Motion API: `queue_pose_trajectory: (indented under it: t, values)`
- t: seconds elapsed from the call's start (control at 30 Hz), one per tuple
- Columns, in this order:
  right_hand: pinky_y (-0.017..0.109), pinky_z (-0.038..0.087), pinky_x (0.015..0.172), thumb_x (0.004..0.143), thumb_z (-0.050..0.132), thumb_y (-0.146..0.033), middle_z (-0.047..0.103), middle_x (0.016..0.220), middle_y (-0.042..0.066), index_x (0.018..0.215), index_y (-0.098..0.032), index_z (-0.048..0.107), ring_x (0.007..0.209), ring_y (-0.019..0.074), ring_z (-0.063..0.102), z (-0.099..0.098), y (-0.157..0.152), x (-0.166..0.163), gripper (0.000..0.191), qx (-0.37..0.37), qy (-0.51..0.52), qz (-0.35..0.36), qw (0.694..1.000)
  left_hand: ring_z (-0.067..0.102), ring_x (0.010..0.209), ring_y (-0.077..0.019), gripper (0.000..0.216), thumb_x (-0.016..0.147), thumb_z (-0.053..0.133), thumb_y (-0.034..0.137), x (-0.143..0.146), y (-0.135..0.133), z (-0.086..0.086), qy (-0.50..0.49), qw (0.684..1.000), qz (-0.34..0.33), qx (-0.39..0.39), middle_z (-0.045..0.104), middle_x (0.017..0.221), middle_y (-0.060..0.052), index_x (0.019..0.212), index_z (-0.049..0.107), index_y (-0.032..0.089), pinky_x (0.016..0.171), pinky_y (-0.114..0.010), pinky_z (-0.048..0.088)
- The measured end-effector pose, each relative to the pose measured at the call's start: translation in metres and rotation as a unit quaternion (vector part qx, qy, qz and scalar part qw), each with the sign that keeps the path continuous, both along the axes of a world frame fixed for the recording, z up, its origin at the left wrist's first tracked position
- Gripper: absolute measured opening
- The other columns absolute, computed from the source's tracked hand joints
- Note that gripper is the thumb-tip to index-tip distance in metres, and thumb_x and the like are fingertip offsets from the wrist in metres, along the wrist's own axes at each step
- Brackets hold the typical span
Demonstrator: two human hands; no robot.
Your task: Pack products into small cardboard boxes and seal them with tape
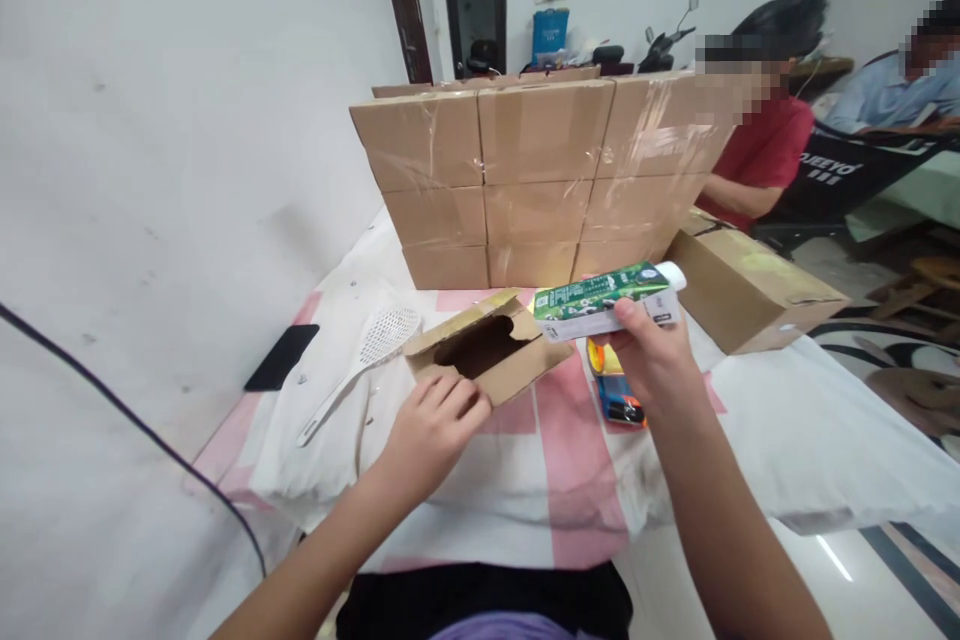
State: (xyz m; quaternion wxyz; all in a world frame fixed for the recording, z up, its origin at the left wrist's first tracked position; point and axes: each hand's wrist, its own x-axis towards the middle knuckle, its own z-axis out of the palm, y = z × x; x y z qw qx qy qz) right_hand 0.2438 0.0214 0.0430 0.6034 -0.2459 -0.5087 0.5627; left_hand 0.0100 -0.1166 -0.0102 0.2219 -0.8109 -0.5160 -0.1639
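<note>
left hand [431, 430] grips open carton [487, 348] edge | right hand [651, 352] pinches toothpaste box [604, 300]

A small brown cardboard box [487, 352] lies open on the cloth, its flaps spread wide. A green and white toothpaste tube [607, 300] is held flat just above it.

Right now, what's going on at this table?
A person's left hand steadies a small open brown cardboard box on the pink-and-white cloth. The right hand holds a green-and-white toothpaste tube just beside the box's opening. A white slotted spoon lies left; taped cartons are stacked behind.
</note>
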Motion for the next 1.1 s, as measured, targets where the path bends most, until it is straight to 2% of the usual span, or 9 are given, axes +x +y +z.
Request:
queue_pose_trajectory:
  t: [0.07, 0.13, 0.23, 0.33, 0.53, 0.7, 0.8, 0.97, 1.1]
  values:
    - [0.026, 0.047, 0.051, 0.073, 0.084, -0.041, 0.07, 0.088, 0.001, 0.094, -0.024, 0.059, 0.066, 0.0159, 0.062, 0.004, 0.006, 0.0, 0.037, 0.007, -0.059, 0.025, 0.998, 0.059, 0.118, -0.0338, 0.012, 0.094, 0.059, 0.027, -0.001, -0.002, 0.006, -0.02, 0.996, -0.012, -0.085, 0.066, 0.128, -0.015, 0.102, 0.066, 0.02, 0.099, -0.048, 0.043]
    - [0.027, 0.051, 0.057, 0.07, 0.085, -0.038, 0.068, 0.088, -0.001, 0.099, -0.025, 0.056, 0.071, 0.0169, 0.064, 0.005, 0.008, -0.005, 0.043, 0.026, -0.126, 0.042, 0.991, 0.047, 0.133, -0.0426, 0.033, 0.091, 0.063, 0.05, -0.008, 0.001, 0.015, -0.046, 0.983, -0.02, -0.177, 0.057, 0.143, -0.016, 0.109, 0.065, 0.023, 0.106, -0.059, 0.036]
    - [0.029, 0.052, 0.068, 0.07, 0.082, -0.028, 0.065, 0.093, -0.002, 0.108, -0.026, 0.051, 0.08, 0.0178, 0.064, 0.005, 0.009, -0.019, 0.049, 0.116, -0.245, 0.053, 0.961, 0.052, 0.123, -0.0402, 0.057, 0.089, 0.056, 0.068, -0.022, 0.01, 0.028, -0.088, 0.963, -0.026, -0.252, 0.066, 0.123, -0.013, 0.125, 0.059, 0.024, 0.104, -0.06, 0.037]
    - [0.032, 0.051, 0.08, 0.069, 0.075, -0.019, 0.064, 0.104, 0.001, 0.112, -0.025, 0.054, 0.093, 0.0215, 0.063, 0.009, 0.01, -0.034, 0.049, 0.244, -0.344, 0.099, 0.901, 0.054, 0.105, -0.0335, 0.068, 0.088, 0.054, 0.071, -0.034, 0.018, 0.03, -0.123, 0.963, -0.04, -0.235, 0.066, 0.107, -0.01, 0.135, 0.055, 0.022, 0.095, -0.054, 0.042]
    - [0.035, 0.05, 0.083, 0.068, 0.063, -0.011, 0.061, 0.123, 0.006, 0.134, -0.026, 0.044, 0.104, 0.0252, 0.061, 0.027, 0.01, -0.054, 0.07, 0.334, -0.413, 0.205, 0.822, 0.051, 0.095, -0.0259, 0.025, 0.093, 0.057, 0.042, -0.054, 0.015, 0.009, -0.232, 0.962, -0.094, -0.109, 0.057, 0.095, -0.008, 0.101, 0.067, 0.02, 0.087, -0.044, 0.048]
    - [0.032, 0.044, 0.071, 0.067, 0.058, -0.009, 0.065, 0.105, 0.005, 0.121, -0.022, 0.049, 0.086, 0.0219, 0.059, 0.029, 0.015, -0.076, 0.056, 0.412, -0.487, 0.259, 0.725, 0.054, 0.123, -0.0267, 0.017, 0.089, 0.056, 0.014, -0.057, 0.009, 0.0, -0.306, 0.949, -0.018, -0.071, 0.052, 0.133, -0.013, 0.074, 0.052, 0.019, 0.1, -0.042, 0.049]
    - [0.03, 0.04, 0.068, 0.068, 0.055, -0.006, 0.066, 0.102, 0.005, 0.108, -0.022, 0.055, 0.084, 0.0212, 0.058, 0.025, 0.016, -0.095, 0.043, 0.457, -0.51, 0.291, 0.668, 0.058, 0.121, -0.0246, 0.014, 0.088, 0.053, 0.01, -0.056, 0.01, -0.002, -0.32, 0.945, -0.003, -0.063, 0.054, 0.133, -0.013, 0.08, 0.053, 0.021, 0.098, -0.04, 0.052]
    - [0.029, 0.039, 0.064, 0.073, 0.053, -0.005, 0.069, 0.104, 0.008, 0.117, -0.022, 0.058, 0.08, 0.0219, 0.06, 0.017, 0.015, -0.116, 0.047, 0.445, -0.586, 0.274, 0.62, 0.056, 0.129, -0.0253, 0.027, 0.087, 0.051, 0.006, -0.063, 0.012, -0.01, -0.33, 0.943, 0.036, -0.032, 0.056, 0.134, -0.013, 0.108, 0.057, 0.021, 0.107, -0.044, 0.05]
    - [0.036, 0.046, 0.075, 0.076, 0.054, -0.008, 0.058, 0.137, 0.015, 0.115, -0.019, 0.059, 0.098, 0.0281, 0.063, 0.01, 0.015, -0.116, 0.04, 0.475, -0.61, 0.259, 0.579, 0.052, 0.135, -0.0287, 0.031, 0.086, 0.053, 0.007, -0.069, 0.012, -0.015, -0.308, 0.95, 0.055, -0.018, 0.051, 0.145, -0.014, 0.113, 0.058, 0.021, 0.109, -0.047, 0.049]
